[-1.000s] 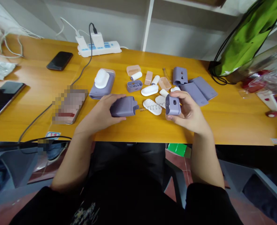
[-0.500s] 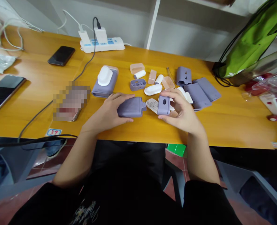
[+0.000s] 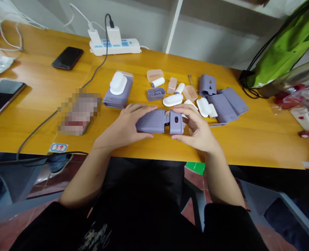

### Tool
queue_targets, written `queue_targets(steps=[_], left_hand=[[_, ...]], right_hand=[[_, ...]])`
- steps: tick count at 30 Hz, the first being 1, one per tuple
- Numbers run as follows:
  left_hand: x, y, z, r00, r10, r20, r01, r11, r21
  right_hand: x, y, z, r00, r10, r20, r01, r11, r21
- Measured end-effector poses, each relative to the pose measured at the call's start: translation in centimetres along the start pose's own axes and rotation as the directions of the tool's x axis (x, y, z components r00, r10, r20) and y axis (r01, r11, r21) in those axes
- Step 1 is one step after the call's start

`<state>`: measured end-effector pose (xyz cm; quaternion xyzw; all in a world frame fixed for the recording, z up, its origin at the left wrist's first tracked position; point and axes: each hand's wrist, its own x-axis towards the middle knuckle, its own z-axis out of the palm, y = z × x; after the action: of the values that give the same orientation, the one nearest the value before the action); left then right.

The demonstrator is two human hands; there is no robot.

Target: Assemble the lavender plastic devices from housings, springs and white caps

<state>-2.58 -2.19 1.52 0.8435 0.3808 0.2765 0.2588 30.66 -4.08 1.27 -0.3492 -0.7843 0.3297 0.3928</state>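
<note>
- head view: the left hand [image 3: 123, 127] grasps a ribbed purple case [image 3: 151, 121] from its left side, fingers along the far edge and thumb along the near one, a grip that seems chosen to leave the tabbed right end uncovered.
- the right hand [image 3: 198, 127] grasps a short purple end piece [image 3: 176, 122], fingertips on the far edge and thumb on the near edge; holding it from the right appears to keep its left side facing the case.
- both parts are in the hands near the front of the table [image 3: 261, 139], roughly in line, with a narrow gap that the tab reaches across; whether the tab touches the end piece i cannot tell.
- just beyond the hands lie a purple tray [image 3: 156, 94], a white oval piece [image 3: 172, 100], a pale pink block [image 3: 172, 85] and a thin coil spring [image 3: 191, 81], probably spread out so each can be seen and reached.
- to the right, a purple panel [image 3: 224, 108] lies flat; to the left, a white oval lid [image 3: 118, 83] rests on a purple box [image 3: 119, 99], perhaps stacked to save room.
</note>
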Motion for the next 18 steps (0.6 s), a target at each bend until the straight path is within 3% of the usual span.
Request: queue_targets(steps=[18], left_hand=[[0.11, 0.08, 0.54, 0.998, 0.068, -0.010, -0.068, 0.998, -0.016]], right_hand=[[-0.17, -0.15, -0.04, 1.000, 0.011, 0.012, -0.009, 0.994, -0.111]])
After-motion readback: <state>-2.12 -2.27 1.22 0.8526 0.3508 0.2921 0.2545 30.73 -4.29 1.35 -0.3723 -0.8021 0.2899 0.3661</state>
